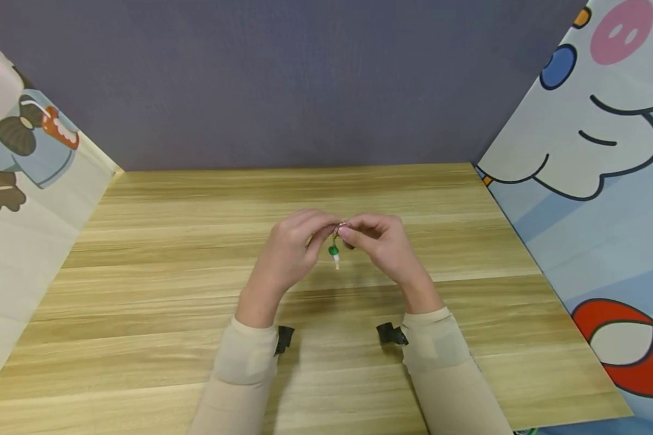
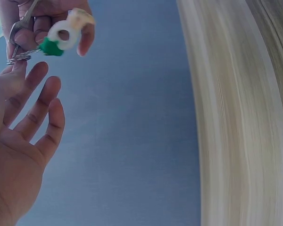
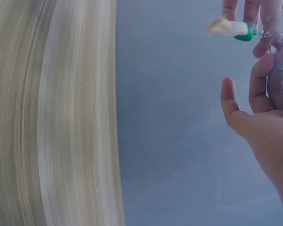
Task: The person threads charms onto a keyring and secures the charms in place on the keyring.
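Note:
Both hands meet above the middle of the table around a small metal key ring point(image 1: 341, 226). My left hand point(image 1: 294, 248) pinches the ring between thumb and index finger, its other fingers loosely spread in the left wrist view. My right hand point(image 1: 386, 244) pinches the ring's other side and a metal key point(image 2: 22, 24), which its fingers partly hide. From the ring a short chain point(image 3: 270, 34) carries a small charm point(image 1: 335, 257), green at the top with a white body and a pale tan end. The charm dangles free beneath the fingers in the head view.
Under the hands spreads a wood-grain table point(image 1: 168, 260). A dark grey-blue panel point(image 1: 305, 84) stands along its back edge. Printed cartoon panels flank it, a left panel point(image 1: 32, 241) and a right panel point(image 1: 620, 241). Black camera mounts point(image 1: 284, 339) sit at both wrists.

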`<state>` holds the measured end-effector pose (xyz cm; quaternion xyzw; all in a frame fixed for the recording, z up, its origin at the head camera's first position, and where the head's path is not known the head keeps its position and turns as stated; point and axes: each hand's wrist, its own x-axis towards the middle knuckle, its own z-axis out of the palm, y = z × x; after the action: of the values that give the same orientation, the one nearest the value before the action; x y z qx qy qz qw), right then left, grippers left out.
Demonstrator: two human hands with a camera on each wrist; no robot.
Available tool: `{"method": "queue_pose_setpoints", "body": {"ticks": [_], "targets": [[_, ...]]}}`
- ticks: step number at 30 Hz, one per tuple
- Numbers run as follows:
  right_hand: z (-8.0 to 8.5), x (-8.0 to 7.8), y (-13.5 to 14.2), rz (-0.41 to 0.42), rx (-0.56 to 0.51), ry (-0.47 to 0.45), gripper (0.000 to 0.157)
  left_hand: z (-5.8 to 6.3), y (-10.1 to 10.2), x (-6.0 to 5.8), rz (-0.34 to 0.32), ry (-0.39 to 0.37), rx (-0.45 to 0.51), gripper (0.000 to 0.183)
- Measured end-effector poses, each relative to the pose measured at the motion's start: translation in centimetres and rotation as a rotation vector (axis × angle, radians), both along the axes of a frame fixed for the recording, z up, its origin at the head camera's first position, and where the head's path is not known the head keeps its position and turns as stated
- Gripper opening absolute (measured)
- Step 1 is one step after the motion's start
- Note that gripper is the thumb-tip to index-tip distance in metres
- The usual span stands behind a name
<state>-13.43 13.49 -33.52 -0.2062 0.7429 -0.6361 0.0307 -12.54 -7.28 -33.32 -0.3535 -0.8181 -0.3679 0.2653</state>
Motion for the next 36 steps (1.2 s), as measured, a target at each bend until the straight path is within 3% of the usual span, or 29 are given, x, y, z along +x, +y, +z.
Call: {"method": "queue_pose_setpoints", "body": {"ticks": [22, 30, 36], "targets": [[0.2, 0.0, 0.0, -0.002, -0.062, 0.016, 0.018, -0.3, -0.3, 0.1, 0.002, -0.097, -0.116, 0.017], [0.3, 0.0, 0.0, 0.0, -0.063, -0.007, 0.018, -0.4, -0.9, -0.1, -0.055, -0.155, -0.102, 0.013], [0.3, -0.1, -0.1, 0.001, -0.053, -0.001, 0.018, -0.4, -1.0, -0.2, -0.056, -0.146, -0.09, 0.014]]}}
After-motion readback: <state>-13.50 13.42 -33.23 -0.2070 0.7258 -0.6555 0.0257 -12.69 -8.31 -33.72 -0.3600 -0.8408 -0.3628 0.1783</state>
